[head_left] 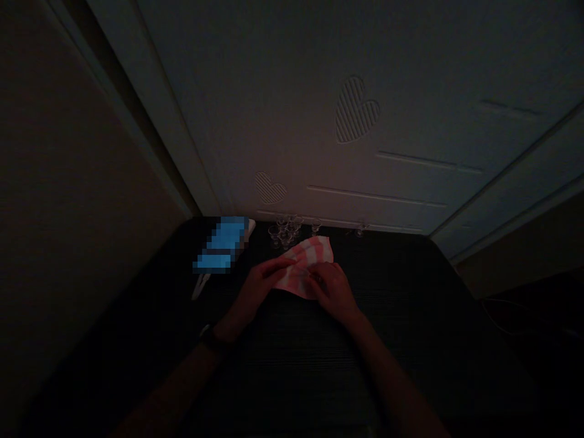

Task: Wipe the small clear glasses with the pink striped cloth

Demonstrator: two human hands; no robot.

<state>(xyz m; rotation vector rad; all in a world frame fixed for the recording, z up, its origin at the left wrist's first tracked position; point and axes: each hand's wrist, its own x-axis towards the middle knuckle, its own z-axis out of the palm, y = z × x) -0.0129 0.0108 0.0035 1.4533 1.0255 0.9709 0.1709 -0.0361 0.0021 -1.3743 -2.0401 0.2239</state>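
A pink and white checked cloth (310,250) is spread between my two hands over the dark table. My left hand (263,281) is at the cloth's left edge, its fingers closed on the fabric. On the right side my right hand (335,288) has bent fingers pinching the cloth. Whether anything lies within the folds is too dark to tell. Just behind the cloth stands a group of several small clear glasses (285,233), and a single glass (316,227) stands slightly to their right.
A device with a lit blue, pixelated screen (223,243) lies at the left, a white cable (199,285) below it. Another small clear item (360,230) is by the wall at the right back. A pale panel with embossed hearts (356,111) rises behind the dark table (301,365).
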